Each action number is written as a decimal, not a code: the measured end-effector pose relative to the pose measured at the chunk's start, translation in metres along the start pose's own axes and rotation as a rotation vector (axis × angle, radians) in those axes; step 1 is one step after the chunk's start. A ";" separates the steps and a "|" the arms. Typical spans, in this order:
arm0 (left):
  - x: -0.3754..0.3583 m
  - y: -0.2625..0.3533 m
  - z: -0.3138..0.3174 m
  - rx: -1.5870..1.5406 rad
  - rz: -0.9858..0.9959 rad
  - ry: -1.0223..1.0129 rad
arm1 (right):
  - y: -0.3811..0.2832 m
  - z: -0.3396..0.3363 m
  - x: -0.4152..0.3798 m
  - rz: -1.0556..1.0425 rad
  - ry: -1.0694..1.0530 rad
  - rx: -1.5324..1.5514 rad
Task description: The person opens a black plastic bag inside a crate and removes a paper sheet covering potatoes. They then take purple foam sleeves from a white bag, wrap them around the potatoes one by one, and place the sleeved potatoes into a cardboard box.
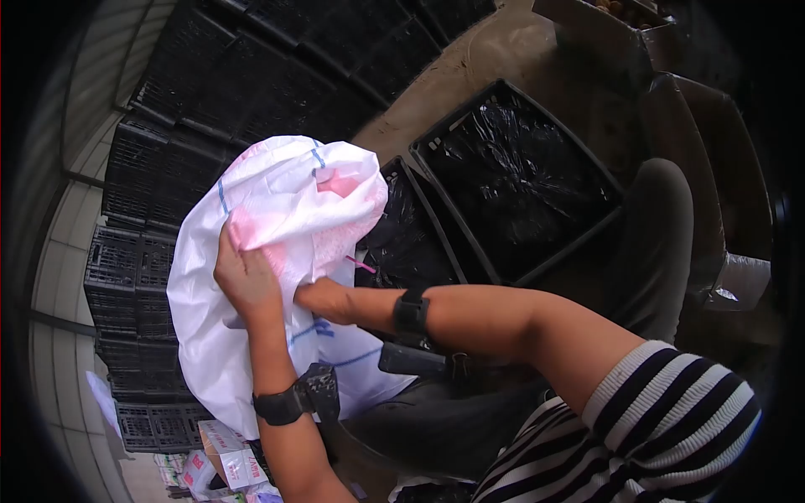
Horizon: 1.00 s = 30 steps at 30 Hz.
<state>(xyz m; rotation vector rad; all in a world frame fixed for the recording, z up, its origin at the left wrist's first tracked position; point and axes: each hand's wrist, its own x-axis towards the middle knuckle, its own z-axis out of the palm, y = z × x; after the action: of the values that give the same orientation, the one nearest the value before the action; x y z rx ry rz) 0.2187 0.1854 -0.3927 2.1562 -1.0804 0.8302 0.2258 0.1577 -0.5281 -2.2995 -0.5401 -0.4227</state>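
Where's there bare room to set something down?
A strip of bare floor shows between the stacked black crates and the large bag-lined crate. It's crowded at the white sack, with left hand, right hand and crates all close.

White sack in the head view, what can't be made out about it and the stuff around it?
All in the head view:
- Inside of the white sack: hidden by its own folds.
- Fingers of the right hand: hidden by the sack's fabric.
- Whatever lies under the black plastic: covered by it.
- Lettering on the small carton: too small to read.
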 end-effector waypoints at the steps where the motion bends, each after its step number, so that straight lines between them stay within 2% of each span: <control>1: 0.007 0.021 0.005 -0.002 0.043 -0.016 | 0.001 -0.019 0.005 0.010 0.005 -0.072; 2: 0.011 0.034 0.013 -0.046 0.063 -0.062 | 0.002 -0.038 0.009 0.021 0.010 -0.144; 3: 0.013 0.053 0.018 -0.024 0.044 -0.132 | 0.006 -0.055 0.010 0.045 0.050 -0.115; 4: 0.011 0.046 0.033 -0.024 0.135 -0.144 | 0.014 -0.063 0.003 0.091 0.089 -0.005; 8: -0.055 0.034 0.095 -0.024 0.206 -0.390 | 0.067 -0.054 -0.073 0.434 0.222 0.808; 9: -0.079 0.022 0.111 0.095 0.219 -0.514 | 0.082 -0.039 -0.101 0.557 0.221 0.928; 10: -0.109 0.008 0.129 0.168 0.305 -0.489 | 0.093 -0.019 -0.128 0.688 0.189 0.980; 11: -0.136 -0.002 0.137 0.331 0.323 -0.630 | 0.103 -0.004 -0.163 0.833 0.121 0.983; 13: -0.188 -0.039 0.148 0.390 0.427 -0.696 | 0.101 0.018 -0.238 1.003 -0.163 0.872; 15: -0.202 -0.041 0.149 0.354 0.405 -0.747 | 0.083 0.017 -0.303 0.682 -0.418 0.699; 16: -0.194 -0.030 0.145 0.266 0.368 -0.798 | 0.073 0.011 -0.327 0.741 -0.414 0.707; 17: -0.176 -0.005 0.129 0.115 0.307 -0.830 | 0.063 0.003 -0.346 0.834 -0.582 0.652; 18: -0.166 0.019 0.109 0.007 0.335 -0.702 | 0.054 -0.004 -0.359 0.917 -0.751 0.603; 20: -0.146 0.058 0.075 -0.088 0.231 -0.656 | 0.044 -0.012 -0.370 1.040 -1.099 0.504; 22: -0.139 0.069 0.059 -0.165 0.193 -0.561 | 0.044 -0.009 -0.373 1.023 -1.423 0.405; 24: -0.136 0.069 0.064 -0.209 0.132 -0.523 | 0.046 0.016 -0.370 0.870 -1.505 0.371; 27: -0.145 0.069 0.095 -0.328 0.001 -0.578 | 0.057 0.045 -0.370 0.672 -1.465 0.383; 29: -0.147 0.065 0.116 -0.426 0.053 -0.791 | 0.064 0.056 -0.375 0.610 -1.433 0.409; 30: -0.148 0.063 0.126 -0.478 0.069 -0.835 | 0.072 0.055 -0.378 0.608 -1.419 0.427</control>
<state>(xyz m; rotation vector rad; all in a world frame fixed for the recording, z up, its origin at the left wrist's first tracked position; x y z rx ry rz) 0.1292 0.1328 -0.5688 2.0500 -1.5475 -0.3562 -0.0549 0.0534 -0.7755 -1.8627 -0.4297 1.5471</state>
